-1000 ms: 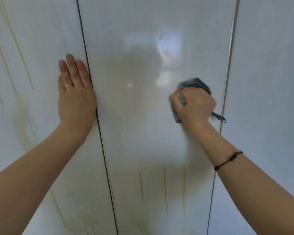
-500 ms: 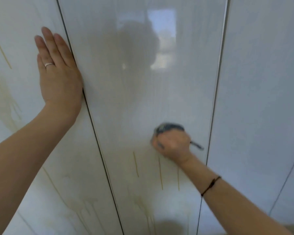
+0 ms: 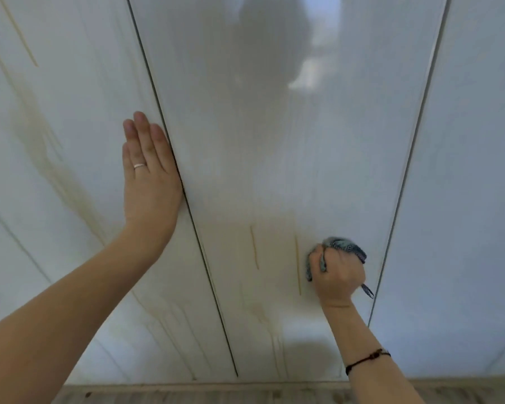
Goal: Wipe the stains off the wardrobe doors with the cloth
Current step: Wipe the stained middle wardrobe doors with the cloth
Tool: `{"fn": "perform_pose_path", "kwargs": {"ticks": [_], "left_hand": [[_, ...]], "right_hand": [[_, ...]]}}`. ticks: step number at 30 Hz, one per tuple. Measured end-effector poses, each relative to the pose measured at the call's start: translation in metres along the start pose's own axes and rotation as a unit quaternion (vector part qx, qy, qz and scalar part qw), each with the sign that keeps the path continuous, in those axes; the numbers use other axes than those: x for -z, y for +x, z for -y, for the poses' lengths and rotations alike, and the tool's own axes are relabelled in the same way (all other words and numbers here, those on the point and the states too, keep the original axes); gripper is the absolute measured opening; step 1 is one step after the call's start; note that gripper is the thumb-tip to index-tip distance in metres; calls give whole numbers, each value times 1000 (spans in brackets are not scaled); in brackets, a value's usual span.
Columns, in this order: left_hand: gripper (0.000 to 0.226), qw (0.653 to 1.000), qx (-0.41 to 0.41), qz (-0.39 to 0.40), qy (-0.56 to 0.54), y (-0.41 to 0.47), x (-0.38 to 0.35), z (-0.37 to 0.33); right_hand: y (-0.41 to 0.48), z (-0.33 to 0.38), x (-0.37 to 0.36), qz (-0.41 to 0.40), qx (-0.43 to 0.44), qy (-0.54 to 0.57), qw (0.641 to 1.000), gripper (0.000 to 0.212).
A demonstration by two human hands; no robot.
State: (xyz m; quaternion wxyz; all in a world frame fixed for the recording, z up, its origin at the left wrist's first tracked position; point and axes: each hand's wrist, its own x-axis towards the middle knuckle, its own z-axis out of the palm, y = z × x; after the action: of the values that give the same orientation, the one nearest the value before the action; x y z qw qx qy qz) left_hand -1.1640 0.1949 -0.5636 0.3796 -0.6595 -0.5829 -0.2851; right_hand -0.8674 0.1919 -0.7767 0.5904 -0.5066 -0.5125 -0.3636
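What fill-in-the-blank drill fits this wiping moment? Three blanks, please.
1. The cloth is bunched in the ____ hand, against the middle door.
2. The left hand lies flat on the left door, with a ____ on one finger.
3. The yellow streak nearest the cloth lies to its ____.
Missing words: right; ring; left.

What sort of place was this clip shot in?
Likely a room in a home: tall glossy white wardrobe doors, streaked with yellowish stains, standing over a wood-look floor.
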Motion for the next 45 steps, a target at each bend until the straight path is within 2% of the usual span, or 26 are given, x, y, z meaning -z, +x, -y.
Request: {"fn": "perform_pose_path", "kwargs": {"ticks": [2,4,6,8,10,12,13,16,18,20,22,23,25,27,29,31,33,35,38,40,43,45], "left_hand": [[50,999,-9,19,-26,-17,-5,0],[50,999,0,14,-47,-17,-5,-1],[52,998,19,-4,-55,-18,-6,-4],[57,999,25,-5,-45,-18,-7,-9],[58,998,35,9,-50,-19,-5,-13],[56,997,43,22,-52,-25,-8,-16],[54,997,43,25,-51,-32,-12,-19],[50,997,27,57,-46,-67,-27,-26],[49,996,26,74,-52,-88,-37,-27],[50,995,30,67,-65,-91,-40,-27],[54,994,47,61,-83,-98,-39,-31],[59,994,41,55,-87,-102,-41,-34],[66,992,22,69,-103,-122,-52,-39],[69,989,8,78,-125,-143,-62,-45],[70,986,17,80,-147,-155,-71,-50],[72,983,33,70,-166,-158,-75,-50],[71,983,22,52,-174,-157,-79,-47],[72,982,11,44,-184,-159,-84,-43],[69,979,13,26,-200,-161,-89,-40],[68,979,16,18,-203,-163,-93,-40],[71,976,23,6,-218,-163,-101,-42],[70,973,27,-6,-228,-162,-105,-45]], "right_hand": [[-12,-10,9,64,80,-1,995,41],[15,-28,21,87,88,-32,992,41],[70,-38,33,70,-50,-64,994,43],[125,-40,38,-11,-209,-74,975,44],[151,-36,35,-64,-253,-66,963,41],[140,-26,21,-53,-235,-67,968,40],[119,-22,15,-37,-197,-64,978,42],[20,-17,10,31,-13,-26,999,39],[-52,-31,21,117,53,-4,992,40],[-100,-53,40,211,40,-15,977,46],[-102,-71,61,273,-44,-55,960,55],[-85,-77,66,260,-94,-74,958,56],[-31,-80,67,184,-174,-82,964,47],[26,-67,58,107,-203,-45,972,41],[53,-42,39,84,-199,-20,976,39],[41,-15,23,104,-145,-42,983,45],[-2,1,18,152,-50,-53,986,56],[-62,0,24,228,-26,-54,972,61],[-132,-18,44,313,-108,-71,941,57],[-141,-30,53,298,-199,-75,930,45],[-88,-36,51,166,-375,-58,910,39],[-38,-28,42,70,-402,-46,912,34]]}}
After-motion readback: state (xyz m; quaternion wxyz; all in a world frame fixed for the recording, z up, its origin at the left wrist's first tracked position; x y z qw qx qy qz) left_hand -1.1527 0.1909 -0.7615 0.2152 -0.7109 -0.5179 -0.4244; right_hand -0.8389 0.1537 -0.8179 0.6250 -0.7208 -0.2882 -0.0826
